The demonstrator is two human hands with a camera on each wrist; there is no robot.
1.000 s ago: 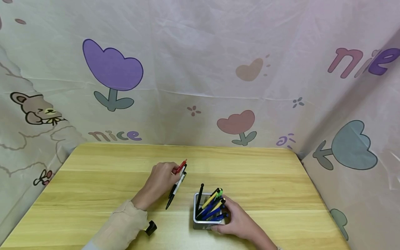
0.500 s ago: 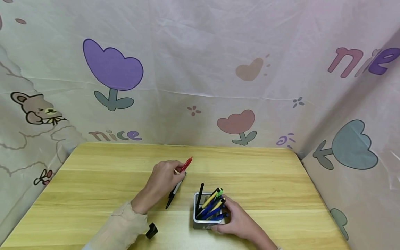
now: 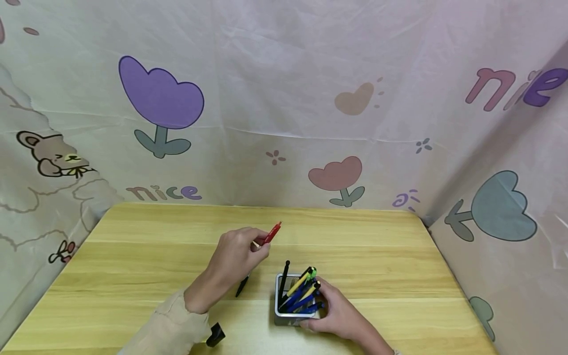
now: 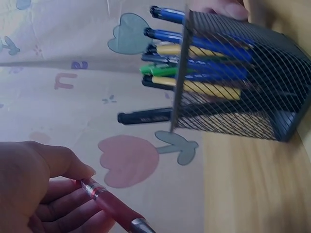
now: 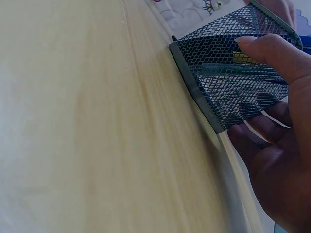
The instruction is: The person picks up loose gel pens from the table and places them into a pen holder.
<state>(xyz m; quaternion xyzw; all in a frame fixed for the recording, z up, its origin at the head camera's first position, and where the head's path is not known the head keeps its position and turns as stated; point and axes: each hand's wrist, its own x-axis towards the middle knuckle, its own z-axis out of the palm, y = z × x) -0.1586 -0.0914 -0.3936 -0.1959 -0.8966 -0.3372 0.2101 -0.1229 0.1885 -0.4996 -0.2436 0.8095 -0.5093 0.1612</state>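
Note:
Between thumb and fingers my left hand [image 3: 237, 256] pinches a red pen [image 3: 272, 233], above the table and left of the pen holder. The left wrist view shows the red pen [image 4: 116, 206] angled down to the right, its silver end at the lower edge. My right hand [image 3: 339, 313] grips the right side of a black mesh pen holder [image 3: 290, 319], which stands upright on the table. Several pens [image 3: 301, 296], blue, yellow, green and black, lean inside it. Partly hidden under my left hand, a pen with a black end [image 3: 241, 287] lies on the table.
The wooden table [image 3: 377, 261] reaches back to a printed cloth [image 3: 266, 98], which also hangs along both sides. A small black object [image 3: 215, 335] is at my left sleeve [image 3: 170, 323].
My left hand has lifted the red pen from beside the lying pens and moved it rightward. My right hand and the pen holder have stayed in place.

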